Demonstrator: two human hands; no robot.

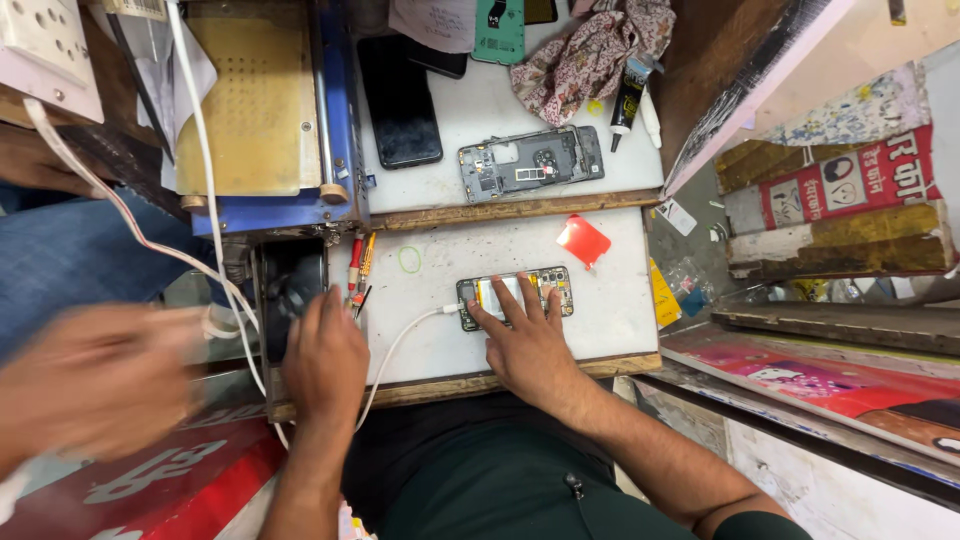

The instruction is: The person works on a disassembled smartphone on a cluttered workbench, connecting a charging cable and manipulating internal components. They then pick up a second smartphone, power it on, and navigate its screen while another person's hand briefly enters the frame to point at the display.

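The right hand (527, 345) lies flat, fingers spread, on the opened, backless smartphone (515, 296) lying crosswise on the white worktop (610, 300), while the left hand (325, 350), loosely curled and empty, rests left beside red-handled screwdrivers (356, 262).

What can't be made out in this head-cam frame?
- Blurred hand, lower left: motion smear hides its shape and whether it holds anything; another person's, apparently.
- Left hand: its fingers reach into a dark tray; contents unreadable.
- Opened phone: right hand covers its lower edge; parts too small to tell.
- Green phone back: cut by the top edge.
- White cable: its lower end is hidden below the bench edge.
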